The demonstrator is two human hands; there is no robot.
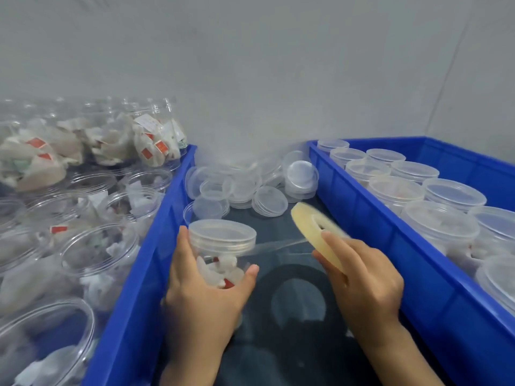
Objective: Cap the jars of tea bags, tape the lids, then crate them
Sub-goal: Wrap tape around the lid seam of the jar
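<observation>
My left hand (206, 291) grips a clear jar of tea bags (221, 270) from below, its clear lid (222, 234) on top. My right hand (362, 277) holds a roll of clear tape (312, 227) to the right of the jar. A strip of tape (278, 243) stretches from the roll to the edge of the lid. A pile of loose clear lids (245, 188) lies behind the jar. The blue crate on the right (376, 235) holds several capped jars (443, 227).
The blue crate on the left (156, 246) is full of open jars with tea bags (100, 252), some stacked at the back. A grey wall (250, 79) stands close behind. A dark surface with a black ring (295, 271) lies between the two crates.
</observation>
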